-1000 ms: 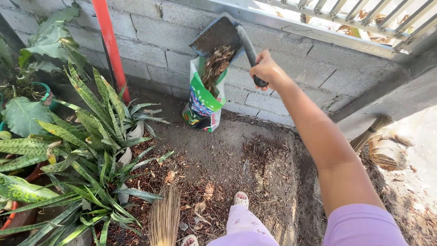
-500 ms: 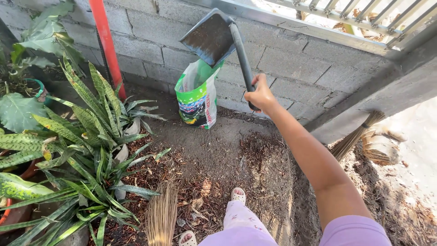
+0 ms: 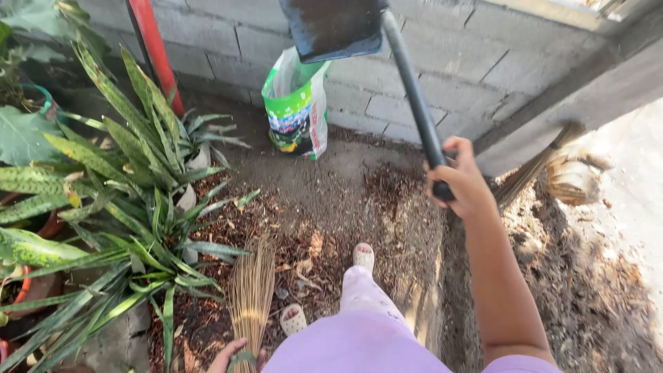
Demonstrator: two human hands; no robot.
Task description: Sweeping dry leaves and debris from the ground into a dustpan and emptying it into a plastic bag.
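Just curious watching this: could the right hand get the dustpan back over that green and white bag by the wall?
Probably yes. The right hand holds the dustpan raised by its long handle, its pan already just above the open bag, with nothing between them.

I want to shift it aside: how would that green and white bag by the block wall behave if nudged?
The green and white bag looks like thin soft plastic, so it would probably crumple rather than slide stiffly. It stands tall on a narrow base with its mouth open, so a push near the top might tip it and spill. It leans close to the block wall, which may steady it.

Green and white plastic sack (image 3: 297,110), open-topped, upright against block wall (image 3: 456,62)
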